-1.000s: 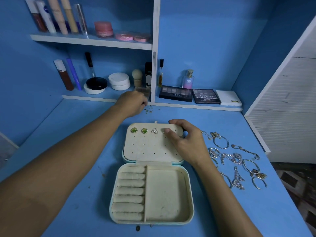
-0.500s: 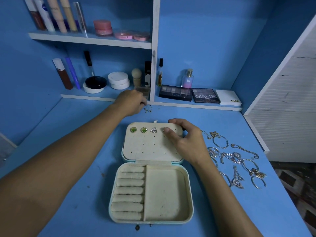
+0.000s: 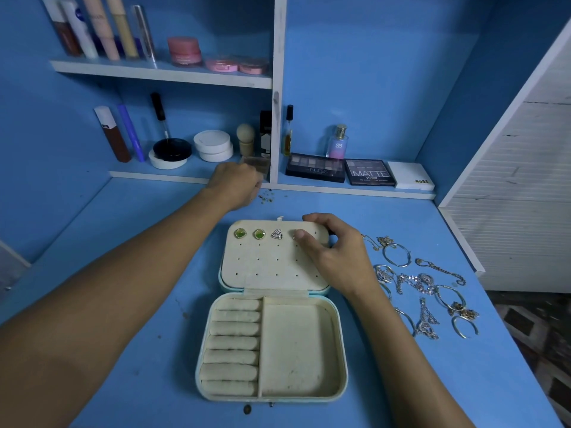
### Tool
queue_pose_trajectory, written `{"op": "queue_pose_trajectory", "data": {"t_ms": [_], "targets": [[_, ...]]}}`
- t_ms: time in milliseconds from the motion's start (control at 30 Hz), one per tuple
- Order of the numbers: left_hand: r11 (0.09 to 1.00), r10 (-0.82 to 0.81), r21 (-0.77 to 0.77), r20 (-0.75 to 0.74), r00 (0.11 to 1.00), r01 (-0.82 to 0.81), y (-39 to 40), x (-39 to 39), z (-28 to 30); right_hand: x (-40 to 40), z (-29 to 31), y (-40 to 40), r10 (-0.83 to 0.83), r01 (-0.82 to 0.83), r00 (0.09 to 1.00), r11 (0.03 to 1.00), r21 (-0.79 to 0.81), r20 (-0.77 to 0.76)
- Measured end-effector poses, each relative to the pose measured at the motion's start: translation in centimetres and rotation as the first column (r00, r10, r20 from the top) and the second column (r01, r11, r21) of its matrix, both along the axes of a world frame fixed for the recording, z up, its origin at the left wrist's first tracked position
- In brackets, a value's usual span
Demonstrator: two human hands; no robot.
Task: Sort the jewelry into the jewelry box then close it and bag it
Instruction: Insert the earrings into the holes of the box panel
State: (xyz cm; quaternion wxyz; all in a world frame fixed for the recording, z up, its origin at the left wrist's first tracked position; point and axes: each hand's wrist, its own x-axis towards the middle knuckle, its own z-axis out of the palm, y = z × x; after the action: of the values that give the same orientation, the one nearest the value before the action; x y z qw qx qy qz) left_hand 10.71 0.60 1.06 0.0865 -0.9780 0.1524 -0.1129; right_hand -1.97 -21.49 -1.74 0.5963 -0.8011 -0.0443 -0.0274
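Jewelry box [image 3: 272,350] lies open under the right hand [image 3: 336,257], which grips its lid; the left hand [image 3: 234,186], curled, reaches toward tiny studs [image 3: 265,196] that could scatter.

Jewelry [image 3: 420,288] crowds box's [image 3: 336,350] right side.

Fourth earring [image 3: 296,234] under right thumb
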Motion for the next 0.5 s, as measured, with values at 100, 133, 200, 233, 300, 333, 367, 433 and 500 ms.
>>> {"op": "queue_pose_trajectory", "data": {"t_ms": [100,133,200,233,300,333,367,433,500], "targets": [[1.000,0.005,-0.014,0.010,1.000,-0.005,-0.2,-0.3,0.1,0.0,0.0,0.0,0.004,-0.004,1.000,1.000,0.006,-0.001],[0.999,0.014,-0.044,0.001,1.000,-0.014,-0.2,-0.4,0.1,-0.1,0.1,0.0,0.004,-0.004,1.000,1.000,0.004,0.000],[0.986,0.043,-0.162,-0.024,0.999,-0.046,0.1,-0.5,0.0,-0.2,0.2,0.1,0.002,-0.002,1.000,1.000,0.003,0.005],[0.970,0.059,-0.233,-0.037,0.998,-0.066,0.3,-0.6,0.1,-0.3,0.4,0.1,-0.001,0.001,1.000,1.000,0.007,0.004],[0.939,0.084,-0.330,-0.061,0.995,-0.099,0.6,-0.8,0.3,-0.4,0.7,0.1,-0.007,0.007,1.000,1.000,0.025,0.000],[0.931,0.093,-0.346,-0.077,0.993,-0.114,0.7,-0.9,0.4,-0.5,0.8,0.1,-0.005,0.005,1.000,0.999,0.039,0.001],[0.926,0.102,-0.354,-0.095,0.990,-0.129,0.7,-1.1,0.6,-0.6,0.9,0.1,-0.003,0.003,1.000,0.999,0.053,0.001],[0.915,0.112,-0.376,-0.120,0.986,-0.149,0.7,-1.4,0.9,-0.7,1.1,0.2,-0.001,0.000,1.000,0.997,0.076,0.002],[0.904,0.110,-0.396,-0.149,0.983,-0.161,0.7,-1.7,1.2,-0.9,1.2,0.3,-0.005,0.004,1.000,0.996,0.086,0.014]]}}
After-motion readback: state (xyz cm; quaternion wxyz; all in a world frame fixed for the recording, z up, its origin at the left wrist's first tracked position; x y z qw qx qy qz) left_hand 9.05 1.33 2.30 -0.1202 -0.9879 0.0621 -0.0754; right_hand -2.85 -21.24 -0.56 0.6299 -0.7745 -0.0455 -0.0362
